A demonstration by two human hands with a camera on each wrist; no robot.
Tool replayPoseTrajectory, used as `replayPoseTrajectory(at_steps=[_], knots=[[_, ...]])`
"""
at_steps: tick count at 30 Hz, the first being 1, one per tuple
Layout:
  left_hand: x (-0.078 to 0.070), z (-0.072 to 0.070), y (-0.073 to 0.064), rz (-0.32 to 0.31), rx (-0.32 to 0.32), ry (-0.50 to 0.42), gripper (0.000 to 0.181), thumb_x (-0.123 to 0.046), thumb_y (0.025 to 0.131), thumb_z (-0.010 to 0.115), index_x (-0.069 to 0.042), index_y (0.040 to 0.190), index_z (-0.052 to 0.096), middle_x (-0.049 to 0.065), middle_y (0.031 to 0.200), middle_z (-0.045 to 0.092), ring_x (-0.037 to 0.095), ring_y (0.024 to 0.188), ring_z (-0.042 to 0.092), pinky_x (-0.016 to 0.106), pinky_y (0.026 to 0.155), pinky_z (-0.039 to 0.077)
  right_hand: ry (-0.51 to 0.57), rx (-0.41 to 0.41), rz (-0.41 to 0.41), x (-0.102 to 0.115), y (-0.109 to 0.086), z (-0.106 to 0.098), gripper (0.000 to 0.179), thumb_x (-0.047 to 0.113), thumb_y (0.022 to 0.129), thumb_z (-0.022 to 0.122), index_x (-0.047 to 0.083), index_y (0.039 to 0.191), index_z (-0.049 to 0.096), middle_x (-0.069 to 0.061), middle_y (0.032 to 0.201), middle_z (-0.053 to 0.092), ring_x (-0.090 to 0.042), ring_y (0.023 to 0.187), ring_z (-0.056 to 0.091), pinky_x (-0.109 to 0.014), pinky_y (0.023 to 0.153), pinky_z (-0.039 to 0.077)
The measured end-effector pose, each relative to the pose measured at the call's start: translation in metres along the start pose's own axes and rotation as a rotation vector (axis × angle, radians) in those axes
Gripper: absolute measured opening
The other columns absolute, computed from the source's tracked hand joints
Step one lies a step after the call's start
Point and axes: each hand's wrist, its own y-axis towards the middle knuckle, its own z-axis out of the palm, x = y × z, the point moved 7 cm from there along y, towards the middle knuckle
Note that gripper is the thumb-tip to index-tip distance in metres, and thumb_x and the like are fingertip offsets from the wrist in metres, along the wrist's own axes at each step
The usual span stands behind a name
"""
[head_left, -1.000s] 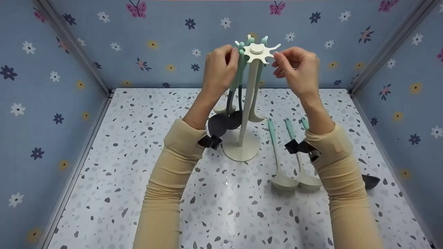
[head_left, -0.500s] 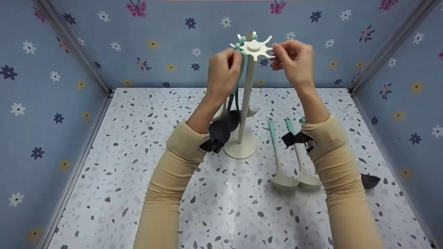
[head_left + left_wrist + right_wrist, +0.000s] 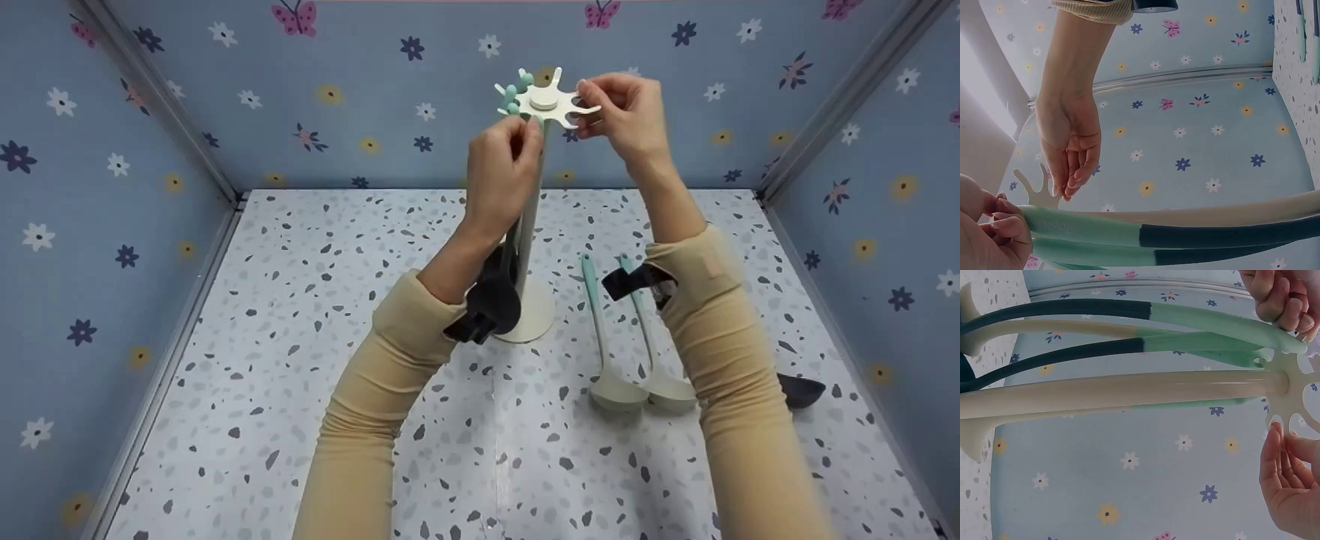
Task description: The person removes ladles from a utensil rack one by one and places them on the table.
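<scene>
A cream utensil stand has a flat top with several prongs (image 3: 544, 103), a tall post (image 3: 1129, 394) and a round base (image 3: 534, 315). My left hand (image 3: 499, 165) pinches the tip of a mint-green handle (image 3: 1224, 320) at the left front of this top. That handle belongs to a dark ladle (image 3: 496, 300), which hangs down along the post beside my left wrist. Opposite, my right hand (image 3: 634, 120) pinches a prong at the right side with thumb and fingertips. Several other utensils hang at the left and back, among them a second dark one (image 3: 1055, 357) and a cream one (image 3: 1072, 326).
To the right of the base, two cream ladles (image 3: 616, 391) with mint handles lie on the speckled table (image 3: 300, 337). A dark ladle bowl (image 3: 801, 391) shows past my right sleeve, its handle hidden. Blue flowered panels (image 3: 337, 60) enclose the back and sides.
The stand's top has turned counterclockwise as seen from above, carrying the hung utensils round. My left hand has shifted right and my right hand left and slightly away, both still gripping.
</scene>
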Motion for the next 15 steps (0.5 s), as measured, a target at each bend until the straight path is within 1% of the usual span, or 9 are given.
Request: replayPoseTrajectory(at_steps=[4, 8, 11, 15], knots=[[0.001, 0.0, 0.0, 0.006, -0.007, 0.013, 0.029, -0.012, 0.092, 0.045, -0.007, 0.064, 0.048, 0.0, 0.057, 0.041, 0.011, 0.053, 0.038, 0.018, 0.048, 0.028, 0.048, 0.005, 0.027, -0.002, 0.003, 0.002, 0.011, 0.001, 0.083, 0.06, -0.009, 0.081, 0.062, -0.014, 0.068, 0.062, -0.018, 0.051, 0.058, -0.023, 0.047, 0.05], [0.001, 0.002, 0.001, -0.001, 0.017, 0.012, 0.029, -0.014, 0.093, 0.044, -0.006, 0.066, 0.051, 0.0, 0.058, 0.043, 0.011, 0.053, 0.039, 0.018, 0.048, 0.029, 0.045, 0.013, 0.024, -0.005, 0.003, 0.001, 0.016, 0.004, 0.083, 0.06, -0.011, 0.086, 0.062, -0.014, 0.071, 0.062, -0.019, 0.054, 0.059, -0.023, 0.049, 0.051], [0.0, 0.004, 0.001, -0.003, 0.038, 0.02, 0.03, -0.016, 0.094, 0.044, -0.005, 0.069, 0.055, 0.001, 0.059, 0.046, 0.011, 0.053, 0.039, 0.019, 0.048, 0.03, 0.049, 0.023, 0.02, -0.006, 0.0, -0.001, 0.018, 0.007, 0.084, 0.059, -0.011, 0.089, 0.062, -0.015, 0.072, 0.062, -0.02, 0.055, 0.058, -0.024, 0.05, 0.051], [0.0, 0.003, 0.001, 0.019, 0.053, 0.028, 0.03, -0.017, 0.094, 0.045, -0.004, 0.07, 0.057, 0.001, 0.061, 0.049, 0.011, 0.054, 0.04, 0.019, 0.05, 0.031, 0.067, 0.025, 0.024, -0.004, -0.007, -0.005, 0.019, 0.01, 0.086, 0.057, -0.008, 0.086, 0.064, -0.016, 0.07, 0.061, -0.02, 0.054, 0.056, -0.025, 0.051, 0.05]])
